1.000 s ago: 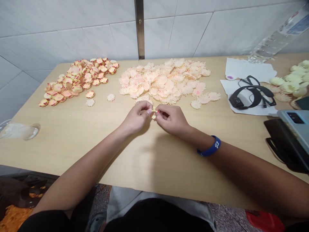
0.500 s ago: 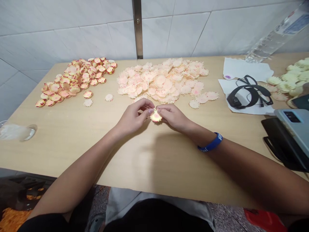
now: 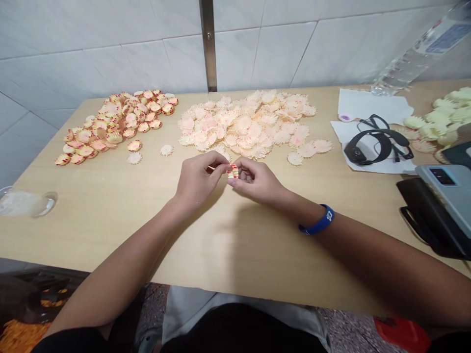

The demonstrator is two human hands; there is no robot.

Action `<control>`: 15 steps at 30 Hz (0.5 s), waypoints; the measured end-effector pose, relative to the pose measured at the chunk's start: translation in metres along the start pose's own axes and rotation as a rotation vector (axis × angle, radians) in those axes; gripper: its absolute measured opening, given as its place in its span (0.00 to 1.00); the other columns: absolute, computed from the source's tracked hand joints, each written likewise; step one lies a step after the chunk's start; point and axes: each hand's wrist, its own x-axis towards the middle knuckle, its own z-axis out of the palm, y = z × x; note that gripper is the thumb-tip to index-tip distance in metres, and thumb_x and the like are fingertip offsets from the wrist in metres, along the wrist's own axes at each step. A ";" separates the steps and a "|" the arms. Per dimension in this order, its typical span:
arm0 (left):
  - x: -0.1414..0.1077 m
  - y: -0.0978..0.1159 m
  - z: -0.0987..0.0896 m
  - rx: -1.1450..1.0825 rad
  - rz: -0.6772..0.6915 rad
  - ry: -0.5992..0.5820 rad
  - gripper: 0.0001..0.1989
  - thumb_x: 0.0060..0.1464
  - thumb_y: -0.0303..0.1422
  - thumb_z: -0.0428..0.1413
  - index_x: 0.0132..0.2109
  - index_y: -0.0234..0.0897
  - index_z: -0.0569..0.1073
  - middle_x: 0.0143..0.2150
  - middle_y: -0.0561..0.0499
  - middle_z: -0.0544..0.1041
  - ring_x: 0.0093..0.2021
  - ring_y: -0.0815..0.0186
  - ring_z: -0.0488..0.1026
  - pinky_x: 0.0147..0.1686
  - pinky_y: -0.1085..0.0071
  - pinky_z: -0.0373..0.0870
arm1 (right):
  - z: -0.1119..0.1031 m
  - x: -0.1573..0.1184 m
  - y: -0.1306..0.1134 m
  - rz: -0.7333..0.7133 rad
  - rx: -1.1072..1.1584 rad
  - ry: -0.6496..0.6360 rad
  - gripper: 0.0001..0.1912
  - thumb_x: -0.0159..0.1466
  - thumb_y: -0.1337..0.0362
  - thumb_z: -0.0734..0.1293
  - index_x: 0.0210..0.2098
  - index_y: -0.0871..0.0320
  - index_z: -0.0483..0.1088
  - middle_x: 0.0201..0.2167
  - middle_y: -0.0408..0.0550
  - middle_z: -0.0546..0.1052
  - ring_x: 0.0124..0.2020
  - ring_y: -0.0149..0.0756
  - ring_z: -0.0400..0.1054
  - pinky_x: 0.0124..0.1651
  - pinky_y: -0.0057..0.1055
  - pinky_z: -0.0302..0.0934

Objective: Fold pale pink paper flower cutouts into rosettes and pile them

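Room: white tiled wall with a metal strip [image 3: 208,49] running down it, behind a light wooden table [image 3: 235,245].
Writing: the plastic bottle [image 3: 415,59] has a blue label, but the letters are too blurred to read. The blue wristband [image 3: 319,219] on the right wrist has a white mark that I cannot read.
Held thing: a small stack of ruffled flower-shaped pieces [image 3: 233,171], with pale yellow and red edges, is above the table between both hands.
Left hand [image 3: 200,184]: narrow grip, fingertips pinch the stack from the left.
Right hand [image 3: 255,182]: narrow grip, fingers hold the stack from the right.
Near the hands: a pile of pale peach flat pieces [image 3: 243,125] lies just ahead, and a pile of red-edged folded pieces [image 3: 114,127] lies to the left.
Right side: a grey phone [image 3: 447,196] rests on a black case [image 3: 415,211], near a black strap with cords [image 3: 368,144] on white paper [image 3: 368,105].
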 end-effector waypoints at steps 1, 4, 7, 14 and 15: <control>0.000 0.000 0.000 0.000 -0.009 -0.007 0.04 0.54 0.29 0.58 0.31 0.37 0.75 0.29 0.53 0.78 0.30 0.69 0.73 0.33 0.72 0.71 | 0.001 -0.001 0.000 -0.019 -0.031 0.008 0.13 0.58 0.56 0.68 0.28 0.57 0.62 0.19 0.36 0.59 0.21 0.26 0.50 0.24 0.27 0.45; 0.000 -0.002 0.002 0.021 0.004 -0.037 0.04 0.55 0.30 0.58 0.32 0.37 0.74 0.30 0.53 0.77 0.30 0.68 0.72 0.33 0.71 0.70 | 0.001 -0.001 0.001 -0.079 -0.139 0.036 0.11 0.62 0.60 0.64 0.26 0.57 0.61 0.19 0.37 0.59 0.21 0.27 0.52 0.26 0.28 0.46; 0.000 -0.002 0.003 0.076 0.095 -0.045 0.05 0.56 0.29 0.56 0.32 0.37 0.73 0.33 0.51 0.76 0.34 0.66 0.72 0.34 0.71 0.70 | 0.002 -0.001 0.002 -0.109 -0.230 0.063 0.07 0.63 0.65 0.61 0.28 0.57 0.63 0.19 0.39 0.62 0.22 0.29 0.54 0.27 0.29 0.47; 0.003 -0.002 0.002 -0.333 -0.175 -0.274 0.08 0.56 0.34 0.57 0.31 0.37 0.69 0.28 0.52 0.69 0.27 0.69 0.68 0.28 0.70 0.69 | -0.003 -0.001 0.005 -0.104 -0.033 -0.062 0.16 0.67 0.57 0.61 0.25 0.57 0.62 0.20 0.40 0.64 0.22 0.29 0.55 0.28 0.28 0.49; 0.005 -0.002 0.000 -0.445 -0.252 -0.336 0.10 0.55 0.36 0.59 0.31 0.36 0.68 0.27 0.52 0.69 0.25 0.70 0.67 0.27 0.71 0.68 | -0.005 0.000 0.007 -0.089 0.063 -0.111 0.17 0.66 0.56 0.61 0.25 0.57 0.62 0.19 0.40 0.64 0.22 0.29 0.55 0.27 0.28 0.50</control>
